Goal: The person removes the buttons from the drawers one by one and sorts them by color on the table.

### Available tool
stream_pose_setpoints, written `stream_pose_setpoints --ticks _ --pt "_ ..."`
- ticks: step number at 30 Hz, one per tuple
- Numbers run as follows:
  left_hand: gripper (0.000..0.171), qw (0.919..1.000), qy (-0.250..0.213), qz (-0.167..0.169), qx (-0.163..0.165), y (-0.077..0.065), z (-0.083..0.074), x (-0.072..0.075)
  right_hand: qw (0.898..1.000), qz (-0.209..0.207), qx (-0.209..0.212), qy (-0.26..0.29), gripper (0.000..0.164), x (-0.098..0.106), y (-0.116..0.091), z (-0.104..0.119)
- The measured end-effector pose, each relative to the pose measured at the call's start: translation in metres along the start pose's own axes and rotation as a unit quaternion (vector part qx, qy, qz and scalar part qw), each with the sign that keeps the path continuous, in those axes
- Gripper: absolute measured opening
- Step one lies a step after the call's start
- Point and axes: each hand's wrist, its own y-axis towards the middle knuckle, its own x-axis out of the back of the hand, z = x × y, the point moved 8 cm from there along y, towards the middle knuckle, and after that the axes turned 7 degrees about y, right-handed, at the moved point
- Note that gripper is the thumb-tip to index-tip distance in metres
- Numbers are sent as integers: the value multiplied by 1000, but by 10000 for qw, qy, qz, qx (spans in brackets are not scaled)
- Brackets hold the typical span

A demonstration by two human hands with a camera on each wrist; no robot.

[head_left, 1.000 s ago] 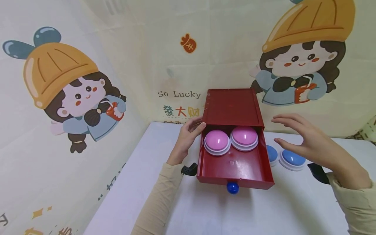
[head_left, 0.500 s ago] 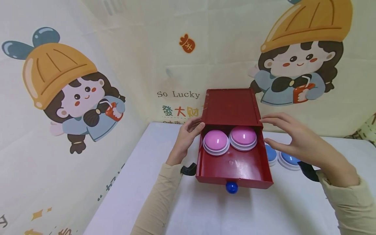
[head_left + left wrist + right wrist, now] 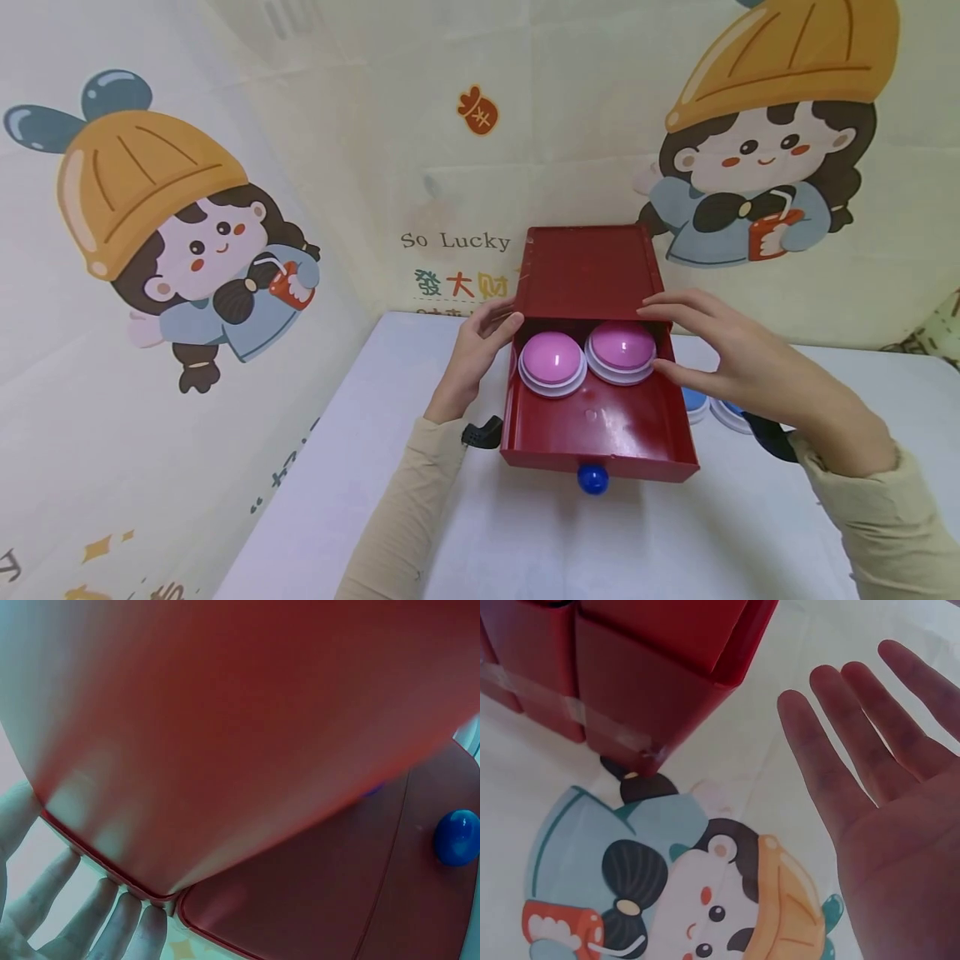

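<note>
Your left hand point(image 3: 476, 350) rests, fingers extended, on the left side of the red box point(image 3: 592, 271); your right hand point(image 3: 750, 362) is spread wide near the right pink button point(image 3: 622, 346) in the drawer point(image 3: 592, 433). A low thumb could bump it against the left pink button point(image 3: 552, 360).

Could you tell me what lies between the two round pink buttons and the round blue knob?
The head view shows it: only the bare floor of the shiny red rectangular drawer, then its front wall.
</note>
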Motion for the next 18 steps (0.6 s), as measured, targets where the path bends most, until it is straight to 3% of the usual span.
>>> stream_pose_setpoints --ticks 18 --pt "44 10000 -63 -17 -1 2 0 0 9960 705 -379 391 72 -18 17 11"
